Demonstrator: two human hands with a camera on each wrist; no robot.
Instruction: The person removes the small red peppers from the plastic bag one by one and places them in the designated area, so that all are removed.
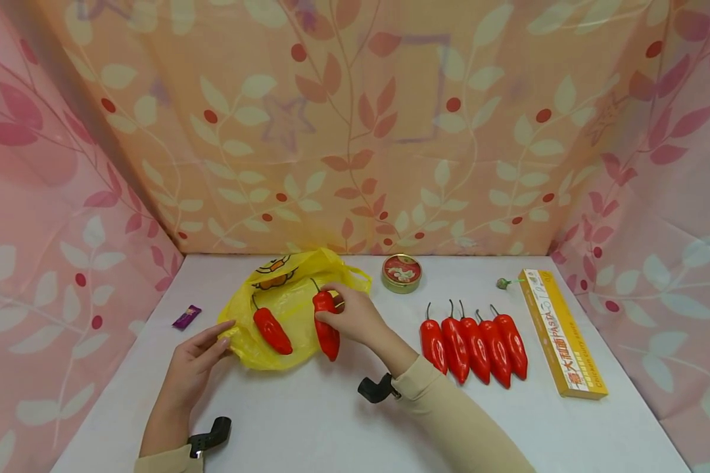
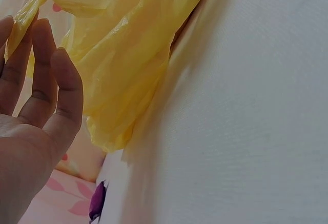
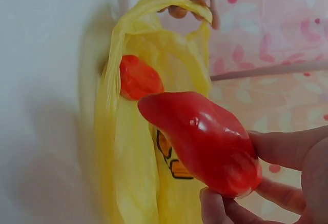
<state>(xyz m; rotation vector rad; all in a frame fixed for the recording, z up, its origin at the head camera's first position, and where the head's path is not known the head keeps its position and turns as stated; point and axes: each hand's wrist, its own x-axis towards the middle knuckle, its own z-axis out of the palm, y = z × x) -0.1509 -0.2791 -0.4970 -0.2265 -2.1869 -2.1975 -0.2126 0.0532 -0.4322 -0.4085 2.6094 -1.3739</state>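
Note:
My left hand (image 1: 190, 365) pinches the edge of a yellow plastic bag (image 1: 245, 348), its fingertips at the bag's handle in the left wrist view. The bag's mouth gapes toward me. One red chili pepper (image 1: 273, 331) lies inside the bag, its dark stem pointing up in the head view. Between thumb and fingers, my right hand (image 1: 355, 315) grips another red chili pepper (image 3: 200, 139) over the right part of the bag's mouth. That pepper's tip points down toward me, and the fingers cover part of its side.
Several red chili peppers (image 1: 475, 348) lie in a row to the right, partly behind my right sleeve. Beyond them are a yellow pasta box (image 1: 562, 335) and a small green stem piece (image 1: 503, 283). A round tin (image 1: 401, 273) stands at the back; a purple wrapped candy (image 1: 187, 317) lies left.

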